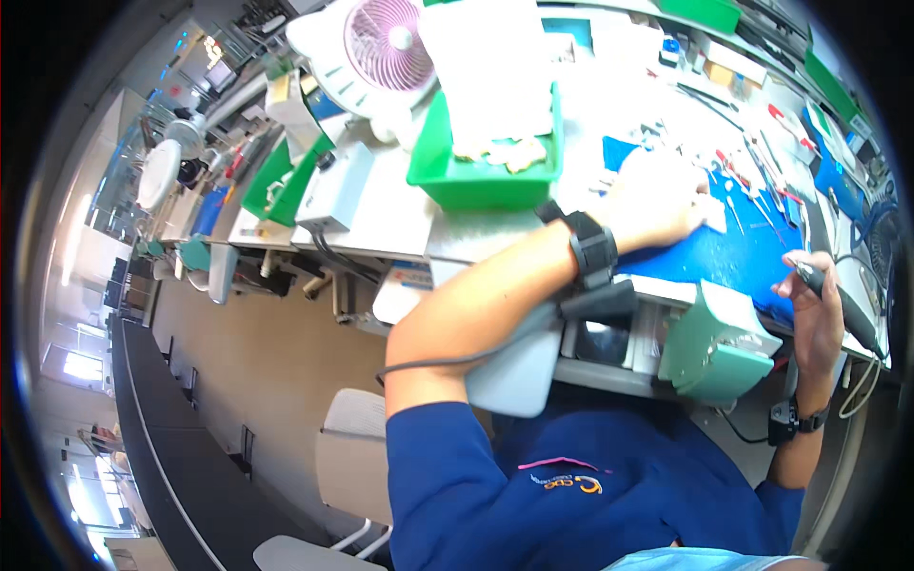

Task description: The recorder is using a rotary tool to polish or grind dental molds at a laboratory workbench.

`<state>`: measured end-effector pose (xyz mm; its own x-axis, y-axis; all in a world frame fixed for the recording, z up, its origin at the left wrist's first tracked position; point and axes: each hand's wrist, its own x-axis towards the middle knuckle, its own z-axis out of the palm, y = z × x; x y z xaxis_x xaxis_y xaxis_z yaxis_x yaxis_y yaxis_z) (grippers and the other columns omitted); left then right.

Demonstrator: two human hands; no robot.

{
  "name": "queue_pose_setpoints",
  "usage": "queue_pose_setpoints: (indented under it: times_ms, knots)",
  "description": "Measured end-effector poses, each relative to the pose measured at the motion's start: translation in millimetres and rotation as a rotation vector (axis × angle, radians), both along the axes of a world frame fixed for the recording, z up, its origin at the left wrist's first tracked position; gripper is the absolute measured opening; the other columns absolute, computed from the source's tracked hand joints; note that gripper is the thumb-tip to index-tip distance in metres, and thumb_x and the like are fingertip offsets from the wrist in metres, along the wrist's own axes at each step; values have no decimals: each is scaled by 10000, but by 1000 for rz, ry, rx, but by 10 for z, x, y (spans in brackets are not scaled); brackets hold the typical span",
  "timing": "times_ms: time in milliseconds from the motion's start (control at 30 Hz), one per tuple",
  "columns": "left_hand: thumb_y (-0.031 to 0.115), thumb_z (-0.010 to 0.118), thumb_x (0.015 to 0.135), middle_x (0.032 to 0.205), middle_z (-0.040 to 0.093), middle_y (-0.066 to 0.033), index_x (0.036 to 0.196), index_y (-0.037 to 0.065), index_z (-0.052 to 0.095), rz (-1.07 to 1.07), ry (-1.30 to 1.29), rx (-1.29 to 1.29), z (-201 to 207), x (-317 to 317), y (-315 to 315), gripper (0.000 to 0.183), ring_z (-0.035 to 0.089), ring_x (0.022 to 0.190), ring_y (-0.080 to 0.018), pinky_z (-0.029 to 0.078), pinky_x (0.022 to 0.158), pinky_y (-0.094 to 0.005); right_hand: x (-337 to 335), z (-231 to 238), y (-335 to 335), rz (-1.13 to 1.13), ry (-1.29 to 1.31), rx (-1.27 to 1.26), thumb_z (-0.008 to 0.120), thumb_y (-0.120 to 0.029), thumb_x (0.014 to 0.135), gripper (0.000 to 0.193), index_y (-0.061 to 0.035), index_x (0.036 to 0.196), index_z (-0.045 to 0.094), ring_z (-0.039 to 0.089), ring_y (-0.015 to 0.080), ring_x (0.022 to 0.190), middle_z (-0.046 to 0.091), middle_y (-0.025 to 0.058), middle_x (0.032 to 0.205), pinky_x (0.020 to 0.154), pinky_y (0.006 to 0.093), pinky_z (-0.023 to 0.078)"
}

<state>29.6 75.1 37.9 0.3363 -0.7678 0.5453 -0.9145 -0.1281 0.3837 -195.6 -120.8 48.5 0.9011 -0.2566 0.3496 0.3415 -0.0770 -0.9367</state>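
My left hand (659, 202) reaches over the blue mat (681, 259), its fingers bent and closed at a small white flat piece (711, 213). Glare washes out much of that hand, so the exact grip is hard to see. At the mat's right edge, my right hand (817, 319) holds a dark, pen-shaped corded tool (845, 303). Its tip points up and left, and its thicker end slopes down to the right. Thin tools and small swabs (745, 195) lie scattered on the mat between and beyond my hands.
A green bin (484, 190) with white paper stands left of the mat, before a pink and white fan (398, 38). A grey box (335, 188) sits farther left. Green padded rests (721, 357) jut from the bench's front edge. Cables (862, 385) hang at the right.
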Motion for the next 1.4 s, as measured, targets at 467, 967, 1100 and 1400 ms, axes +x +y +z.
queue_pose_setpoints:
  times_ms: [467, 967, 1100, 1400]
  knots:
    - [222, 722, 786, 883, 687, -52, 928, 117, 712, 13, -13, -108, -148, -41, 68, 176, 607, 934, -264, 424, 797, -422, -41, -120, -56, -8, -54, 64, 393, -345, 1046, 377, 2, 1127, 515, 575, 174, 830, 549, 148, 1143, 843, 344, 471]
    - [305, 740, 696, 831, 717, -67, 893, 166, 771, 130, -55, -115, -419, 75, -212, 243, 658, 894, -276, 467, 769, -441, -156, -128, -465, 239, -48, 160, 389, -329, 1057, 449, 16, 1316, 513, 527, 174, 884, 553, 135, 1283, 866, 355, 432]
    - [289, 682, 667, 827, 729, -80, 860, 191, 776, 192, -58, -39, -349, 61, -231, 236, 692, 841, -295, 524, 717, -435, -46, -103, -846, 441, 6, 301, 359, -362, 1080, 439, -17, 1293, 527, 565, 210, 964, 575, 167, 1348, 940, 369, 451]
    - [225, 661, 630, 776, 710, -117, 785, 123, 755, 218, -41, 33, -307, 47, -285, 208, 698, 771, -291, 514, 688, -436, -93, 137, -1038, 65, 384, 459, 555, -569, 941, 635, -126, 1387, 464, 481, 99, 775, 533, 114, 1070, 643, 226, 456]
